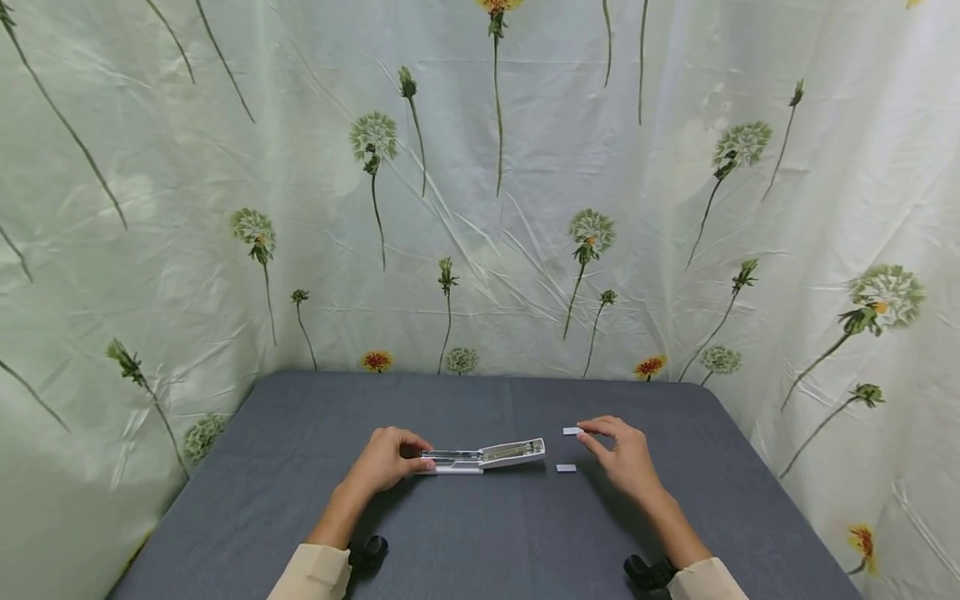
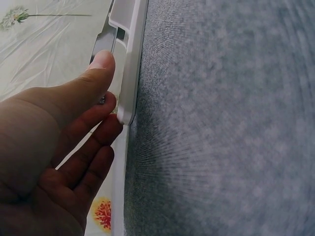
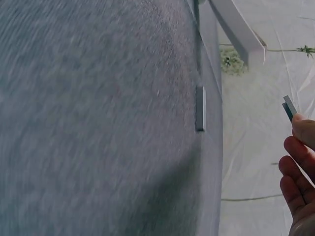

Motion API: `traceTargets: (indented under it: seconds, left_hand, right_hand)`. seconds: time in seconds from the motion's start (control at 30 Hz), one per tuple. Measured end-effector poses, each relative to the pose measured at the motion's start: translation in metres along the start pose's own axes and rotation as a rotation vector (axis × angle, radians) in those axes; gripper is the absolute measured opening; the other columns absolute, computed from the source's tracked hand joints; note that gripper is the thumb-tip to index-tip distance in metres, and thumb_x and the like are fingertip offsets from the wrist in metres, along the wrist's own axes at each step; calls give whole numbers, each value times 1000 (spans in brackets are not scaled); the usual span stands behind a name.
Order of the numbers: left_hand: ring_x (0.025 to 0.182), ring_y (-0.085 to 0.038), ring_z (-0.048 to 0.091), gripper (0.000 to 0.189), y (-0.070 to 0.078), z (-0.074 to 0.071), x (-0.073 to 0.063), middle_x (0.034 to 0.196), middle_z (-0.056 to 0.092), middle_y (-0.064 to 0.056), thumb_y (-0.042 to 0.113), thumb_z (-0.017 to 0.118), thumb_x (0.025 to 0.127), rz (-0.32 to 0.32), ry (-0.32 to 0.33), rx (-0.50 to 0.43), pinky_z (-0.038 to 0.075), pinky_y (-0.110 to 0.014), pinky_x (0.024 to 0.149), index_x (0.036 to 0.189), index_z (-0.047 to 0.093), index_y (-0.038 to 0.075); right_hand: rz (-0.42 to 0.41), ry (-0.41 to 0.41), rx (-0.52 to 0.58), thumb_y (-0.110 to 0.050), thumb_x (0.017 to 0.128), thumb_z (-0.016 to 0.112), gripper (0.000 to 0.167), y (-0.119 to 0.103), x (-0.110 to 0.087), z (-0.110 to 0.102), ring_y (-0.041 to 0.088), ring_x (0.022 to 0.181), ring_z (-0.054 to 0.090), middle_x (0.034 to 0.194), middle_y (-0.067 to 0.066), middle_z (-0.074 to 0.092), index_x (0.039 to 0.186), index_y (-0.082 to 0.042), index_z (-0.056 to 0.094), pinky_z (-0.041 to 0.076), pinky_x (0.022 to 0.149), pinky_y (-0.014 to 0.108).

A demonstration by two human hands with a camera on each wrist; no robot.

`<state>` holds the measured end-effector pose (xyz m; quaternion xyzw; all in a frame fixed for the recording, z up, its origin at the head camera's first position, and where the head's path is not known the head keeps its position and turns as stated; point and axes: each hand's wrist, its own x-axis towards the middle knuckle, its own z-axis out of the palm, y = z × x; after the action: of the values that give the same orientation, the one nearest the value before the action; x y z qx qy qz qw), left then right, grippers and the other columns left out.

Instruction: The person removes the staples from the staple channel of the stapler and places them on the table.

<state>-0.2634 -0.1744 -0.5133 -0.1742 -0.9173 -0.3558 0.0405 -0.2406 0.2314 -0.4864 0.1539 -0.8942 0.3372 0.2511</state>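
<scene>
A white stapler (image 1: 513, 452) lies on the table with its top swung back to the right, baring the metal magazine (image 1: 450, 455). My left hand (image 1: 381, 461) pinches the stapler's left end between thumb and fingers; in the left wrist view the thumb (image 2: 102, 61) lies against the metal rail. To the right of the stapler, my right hand (image 1: 624, 460) holds a short strip of staples (image 3: 289, 107) by one end, raised off the cloth. A second staple strip (image 1: 566, 468) rests on the table between the stapler and my right hand.
A dark grey cloth (image 1: 480, 542) covers the table. Behind it and along both sides hangs a pale curtain (image 1: 315, 167) printed with dandelions. Black straps with camera mounts (image 1: 367, 553) sit on both wrists.
</scene>
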Motion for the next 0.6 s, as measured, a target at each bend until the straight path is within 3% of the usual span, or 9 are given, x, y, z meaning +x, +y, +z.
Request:
traceTargets:
  seconds: [0.37,0.6]
  left_hand:
    - [80,-8,61,20,3,-1,-3,90,76,5,30,89,79,-18,-6,9,50,-31,72,95,83,20]
    - [78,-8,60,19,2,-1,-1,90,75,4,29,89,80,4,-2,9,49,-29,71,95,82,19]
  right_hand:
    - [-12,-19,-65,-11,85,83,15,22,-17,-13,23,93,72,97,-2,77,101,-10,82,55,83,47]
    - [9,-56,-90,-10,83,84,14,31,-23,-13,23,92,72,95,-4,77,97,-11,83,55,83,45]
